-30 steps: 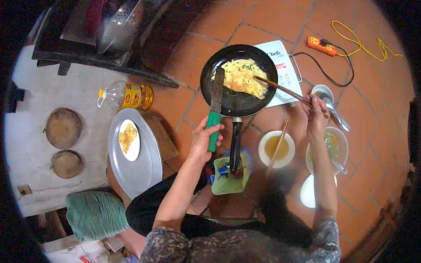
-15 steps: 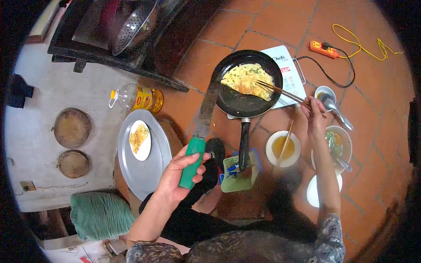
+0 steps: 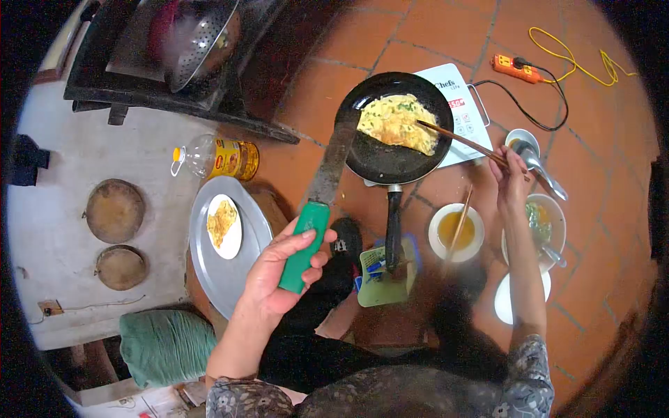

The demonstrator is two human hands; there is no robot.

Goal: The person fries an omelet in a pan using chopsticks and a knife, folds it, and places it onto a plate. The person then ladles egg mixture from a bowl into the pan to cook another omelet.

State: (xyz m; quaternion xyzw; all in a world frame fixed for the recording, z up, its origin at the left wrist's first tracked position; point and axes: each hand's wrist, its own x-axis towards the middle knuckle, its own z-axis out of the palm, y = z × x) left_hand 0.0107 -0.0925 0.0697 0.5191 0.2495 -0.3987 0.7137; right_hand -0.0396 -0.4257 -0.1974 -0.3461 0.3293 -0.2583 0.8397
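Note:
My left hand (image 3: 289, 261) is wrapped round the green handle of a flat metal spatula (image 3: 331, 167), whose blade points up to the left rim of the black frying pan (image 3: 390, 166). In the pan lies a folded yellow omelette (image 3: 398, 124) with green bits. My right hand (image 3: 511, 171) holds a pair of brown chopsticks (image 3: 467, 141), their tips on the right part of the omelette. Beneath the pan is a white induction cooker (image 3: 460, 125). A piece of omelette (image 3: 221, 221) rests on a white plate (image 3: 231, 245) in the grey tray (image 3: 209, 279).
An oil bottle (image 3: 223, 157) lies near the tray. Right of the pan handle are a bowl of yellow liquid (image 3: 444, 255) with chopsticks across it, a bowl with greens (image 3: 559, 230), a small bowl with a ladle (image 3: 547, 177), a white dish (image 3: 503, 306) and a green basket (image 3: 369, 297).
My left hand has moved down and left with the spatula, whose blade has left the omelette. The chopsticks stay at the omelette, and the whole view has shifted slightly.

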